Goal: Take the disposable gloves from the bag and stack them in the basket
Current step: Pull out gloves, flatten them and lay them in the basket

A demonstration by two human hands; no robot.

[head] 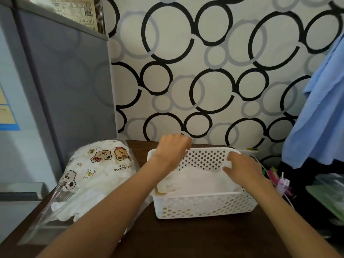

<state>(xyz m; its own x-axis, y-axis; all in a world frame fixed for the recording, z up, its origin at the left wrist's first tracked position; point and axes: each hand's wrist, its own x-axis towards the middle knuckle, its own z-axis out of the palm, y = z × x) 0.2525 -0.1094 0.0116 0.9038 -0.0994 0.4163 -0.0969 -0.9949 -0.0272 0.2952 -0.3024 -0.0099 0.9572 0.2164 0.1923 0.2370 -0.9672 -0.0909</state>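
Disposable gloves [200, 180], thin, white and translucent, lying as a loose heap inside the white perforated basket [204, 205], just below and between both hands. Left hand [172, 151] over the far left corner of basket, fingers curled downward at the rim; whether pinching a glove edge or only the rim, impossible to tell. Right hand [242, 168] inside the basket toward its right wall, fingers bent and seemingly pinching the right edge of the top glove sheet against the heap. More gloves packed in the clear printed bag [93, 175], lying on its side well to the left of the left forearm, mouth open toward the near edge of the dark wooden table [195, 237], a few gloves spilling out there. Judged by look: featherlight, limp, no stiffness at all, slippery film prone to clinging and sliding off a stack, easily creased or torn under a hard tug. Best taken by a flat edge or cuff with a light fingertip pinch at both ends, then spread flat and pressed down with straight fingers rather than dropped. Pink clips [281, 181] and a blue cloth [316, 108] beyond the right wrist, clear of the work
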